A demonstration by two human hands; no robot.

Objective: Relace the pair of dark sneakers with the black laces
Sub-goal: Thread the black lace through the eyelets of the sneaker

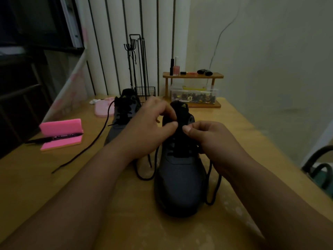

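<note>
Both hands are up at the tongue end of the near sneaker [180, 181], which sits on the bench [54, 186] right under them, toe toward the wrists. Left hand [153, 123] is curled, pinching the black lace [217, 190] near its tip. Right hand [212, 139] pinches thumb to forefinger there too, but it's too dark to tell lace from tongue. The other sneaker [122, 112] sits just beyond the left hand.

A dim room: pale wall [261, 51], wooden table [45, 186], dark window [36, 20] (upper left).
</note>
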